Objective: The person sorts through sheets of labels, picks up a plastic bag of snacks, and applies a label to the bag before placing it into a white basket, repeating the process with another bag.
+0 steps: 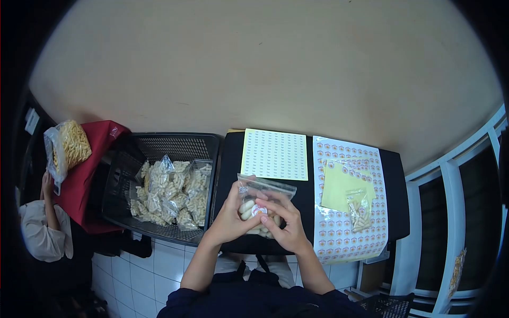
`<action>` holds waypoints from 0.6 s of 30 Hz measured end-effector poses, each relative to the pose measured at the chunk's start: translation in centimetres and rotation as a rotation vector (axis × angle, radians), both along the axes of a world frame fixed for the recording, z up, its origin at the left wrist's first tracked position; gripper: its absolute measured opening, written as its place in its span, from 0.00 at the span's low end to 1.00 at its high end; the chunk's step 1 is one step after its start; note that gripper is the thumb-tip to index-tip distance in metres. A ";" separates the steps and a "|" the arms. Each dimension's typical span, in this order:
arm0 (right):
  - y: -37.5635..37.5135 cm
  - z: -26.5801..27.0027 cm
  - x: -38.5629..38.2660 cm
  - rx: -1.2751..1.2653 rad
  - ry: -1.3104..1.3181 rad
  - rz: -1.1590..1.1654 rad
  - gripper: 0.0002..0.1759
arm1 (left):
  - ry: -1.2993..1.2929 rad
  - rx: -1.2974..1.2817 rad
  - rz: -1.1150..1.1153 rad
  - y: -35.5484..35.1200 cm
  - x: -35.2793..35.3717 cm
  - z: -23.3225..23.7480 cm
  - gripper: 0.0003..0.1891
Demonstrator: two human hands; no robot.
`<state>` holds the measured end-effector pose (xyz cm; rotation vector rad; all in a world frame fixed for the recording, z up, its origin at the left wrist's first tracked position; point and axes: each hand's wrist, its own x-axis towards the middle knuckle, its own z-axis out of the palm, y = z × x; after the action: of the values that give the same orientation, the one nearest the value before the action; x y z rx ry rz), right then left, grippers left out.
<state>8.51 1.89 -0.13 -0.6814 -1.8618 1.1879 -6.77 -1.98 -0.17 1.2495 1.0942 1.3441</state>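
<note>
A clear zip bag of white capsules [247, 206] is held over the black table in front of me. My left hand [229, 218] is closed around its left side, thumb across the front. On the bag's face lies a round white sticker [259, 210] with a coloured print. My right hand [287, 222] grips the bag's right side, index finger at the sticker's upper edge and thumb at its lower right. Just behind the bag is a sheet of small printed labels [275, 153]. To the right lies a large sheet of round stickers [324, 233].
A yellow backing sheet [336, 185] and a small capsule bag [359, 211] rest on the sticker sheet. At left, a black basket [159, 139] holds several capsule bags [172, 191]. Farther left, a person [47, 228] sits by a red-covered table [87, 185] with a snack bag [71, 146].
</note>
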 end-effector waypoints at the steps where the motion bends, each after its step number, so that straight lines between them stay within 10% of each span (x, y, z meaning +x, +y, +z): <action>1: -0.1 0.0 0.1 0.021 -0.007 0.014 0.16 | -0.007 -0.005 -0.008 -0.1 -0.1 0.0 0.36; 11: 1.1 -0.5 0.5 0.020 -0.018 0.012 0.21 | -0.271 0.067 -0.106 1.2 0.4 -1.6 0.36; 18: 0.3 -3.6 -0.3 -0.125 -0.034 -0.045 0.24 | -0.405 -0.092 0.214 1.0 1.9 -5.7 0.27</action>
<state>8.17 2.19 -3.75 -0.8125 -1.8016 1.2783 -4.85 -0.94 -5.90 0.7629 1.0042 1.6032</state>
